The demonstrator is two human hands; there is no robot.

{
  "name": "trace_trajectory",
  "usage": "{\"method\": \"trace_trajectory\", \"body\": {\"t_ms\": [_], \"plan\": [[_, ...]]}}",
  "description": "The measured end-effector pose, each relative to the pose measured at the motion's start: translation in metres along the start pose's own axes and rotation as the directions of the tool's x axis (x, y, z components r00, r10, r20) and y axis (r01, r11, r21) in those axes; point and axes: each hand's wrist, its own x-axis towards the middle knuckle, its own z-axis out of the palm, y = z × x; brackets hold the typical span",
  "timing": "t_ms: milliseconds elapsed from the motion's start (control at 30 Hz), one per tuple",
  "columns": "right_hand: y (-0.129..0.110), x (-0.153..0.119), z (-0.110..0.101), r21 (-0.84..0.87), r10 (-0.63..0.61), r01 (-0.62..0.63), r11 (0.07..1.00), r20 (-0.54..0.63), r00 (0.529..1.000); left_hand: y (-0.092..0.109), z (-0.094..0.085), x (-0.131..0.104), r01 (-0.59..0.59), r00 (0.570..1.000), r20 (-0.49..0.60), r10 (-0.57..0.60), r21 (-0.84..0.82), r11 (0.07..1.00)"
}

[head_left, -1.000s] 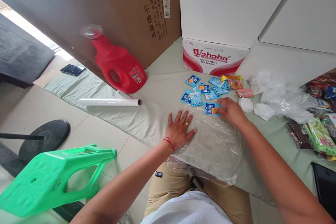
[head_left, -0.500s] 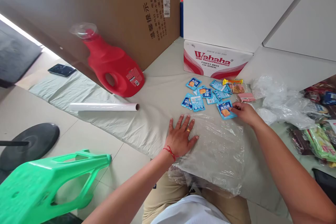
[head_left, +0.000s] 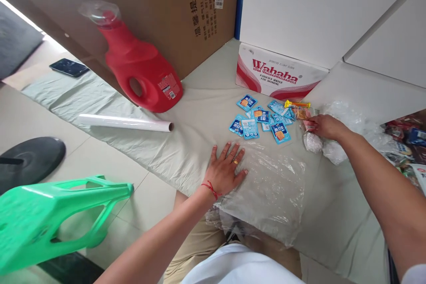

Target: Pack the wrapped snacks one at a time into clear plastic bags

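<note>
My left hand [head_left: 225, 167] lies flat with fingers spread, pressing on the left edge of a clear plastic sheet [head_left: 273, 195] on the cloth. My right hand [head_left: 328, 127] reaches to the right, its fingers closed on a small pink snack packet [head_left: 308, 125], partly hidden by the fingertips. Just below it sits a small whitish wrapped item [head_left: 313, 142]. Several blue snack sachets [head_left: 250, 128] are scattered beyond the sheet, the nearest being a blue sachet [head_left: 280, 133]. A yellow stick-shaped packet [head_left: 297, 104] rests beside them.
A Wahaha water carton [head_left: 279, 73] stands at the back. Crumpled clear plastic bags [head_left: 342, 113] and several packaged snacks [head_left: 412, 137] are at right. A red jug [head_left: 143, 71], a white roll [head_left: 126, 122], a phone [head_left: 69, 67] and a green stool [head_left: 66, 217] are at left.
My right hand has let go of a blue sachet, which now lies near the others, and moved right to the pink packet. My left hand stays flat on the plastic sheet.
</note>
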Motion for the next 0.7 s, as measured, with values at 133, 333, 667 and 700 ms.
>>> {"method": "trace_trajectory", "body": {"t_ms": [133, 333, 667, 700], "plan": [[0.007, -0.007, -0.014, -0.260, 0.017, 0.025, 0.965, 0.160, 0.987, 0.001, 0.000, 0.000, 0.008, 1.000, 0.002, -0.008, -0.006, 1.000], [-0.025, -0.035, -0.043, -0.109, 0.021, -0.045, 0.993, -0.214, 0.977, 0.002, 0.000, 0.000, 0.007, 1.000, 0.008, -0.007, -0.003, 1.000], [-0.156, -0.162, -0.002, 0.490, -0.420, 0.063, 0.869, 0.667, 0.615, 0.003, 0.002, 0.001, 0.019, 1.000, 0.010, -0.019, -0.016, 1.000], [-0.160, -0.169, 0.008, 0.474, -0.439, 0.111, 0.873, 0.668, 0.600, 0.003, 0.002, 0.001, 0.018, 1.000, 0.006, -0.018, -0.016, 1.000]]}}
